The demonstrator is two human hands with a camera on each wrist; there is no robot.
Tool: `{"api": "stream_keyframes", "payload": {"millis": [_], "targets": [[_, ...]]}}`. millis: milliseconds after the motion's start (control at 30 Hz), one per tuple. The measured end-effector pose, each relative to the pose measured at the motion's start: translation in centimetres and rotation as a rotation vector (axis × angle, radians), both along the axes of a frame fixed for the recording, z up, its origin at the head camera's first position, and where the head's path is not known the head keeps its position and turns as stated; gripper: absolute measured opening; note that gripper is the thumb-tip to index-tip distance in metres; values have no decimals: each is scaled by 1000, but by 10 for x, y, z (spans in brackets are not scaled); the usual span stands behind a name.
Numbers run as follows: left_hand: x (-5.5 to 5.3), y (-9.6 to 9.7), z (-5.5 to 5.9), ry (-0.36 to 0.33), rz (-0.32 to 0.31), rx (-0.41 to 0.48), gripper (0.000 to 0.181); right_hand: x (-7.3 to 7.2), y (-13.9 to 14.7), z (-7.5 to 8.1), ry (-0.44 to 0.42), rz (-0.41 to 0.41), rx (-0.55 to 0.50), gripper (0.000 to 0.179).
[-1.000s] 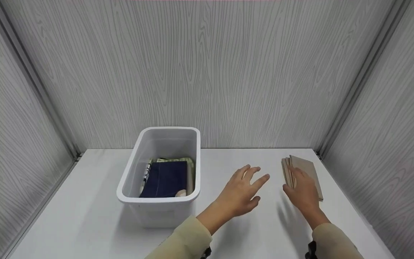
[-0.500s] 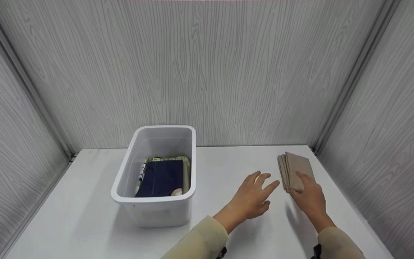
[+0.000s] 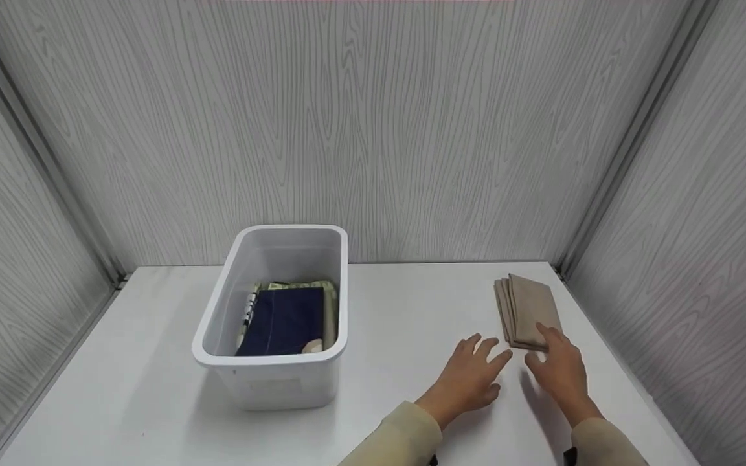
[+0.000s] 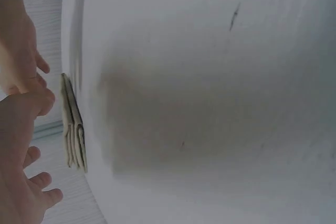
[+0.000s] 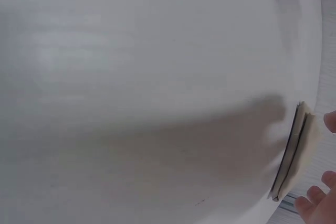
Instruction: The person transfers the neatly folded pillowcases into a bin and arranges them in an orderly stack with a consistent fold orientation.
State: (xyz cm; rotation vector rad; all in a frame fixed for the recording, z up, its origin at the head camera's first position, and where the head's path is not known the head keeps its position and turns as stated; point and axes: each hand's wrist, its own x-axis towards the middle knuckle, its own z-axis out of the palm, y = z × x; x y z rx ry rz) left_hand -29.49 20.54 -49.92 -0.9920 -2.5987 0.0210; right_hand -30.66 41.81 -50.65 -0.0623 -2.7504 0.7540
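A folded beige cloth (image 3: 531,310) with several layers lies at the right side of the white table. My right hand (image 3: 559,366) is over its near right corner in the head view, fingers relaxed. In the right wrist view a small gap shows between the fingertips (image 5: 317,195) and the folded cloth (image 5: 295,153). My left hand (image 3: 469,378) hovers nearer to me and to the left of the cloth, its fingers spread and holding nothing. The left wrist view shows both hands beside the cloth's layered edge (image 4: 73,129).
A white plastic bin (image 3: 276,382) stands left of the middle of the table (image 3: 120,388). Inside are a dark blue folded cloth (image 3: 285,320) and patterned green cloths (image 3: 329,304). Grey wood-grain panels (image 3: 347,129) enclose the back and sides.
My right hand has drawn back toward me from over the beige cloth to its near corner. The left hand has shifted right and nearer to me. The view has turned slightly right.
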Motion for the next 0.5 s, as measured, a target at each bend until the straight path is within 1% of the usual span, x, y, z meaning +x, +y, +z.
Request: {"api": "stream_keyframes", "payload": {"millis": [133, 233, 367, 500], "targets": [[-5, 10, -14, -46, 52, -44, 60, -3, 7, -8, -32, 0, -8, 65], [-11, 18, -26, -68, 92, -58, 64, -4, 11, -11, -82, 1, -4, 65], [-15, 28, -34, -103, 133, -64, 69, -7, 14, -14, -148, 4, 24, 64], [-16, 37, -36, -135, 150, -79, 70, -8, 16, -20, -174, 23, 64, 62]]}}
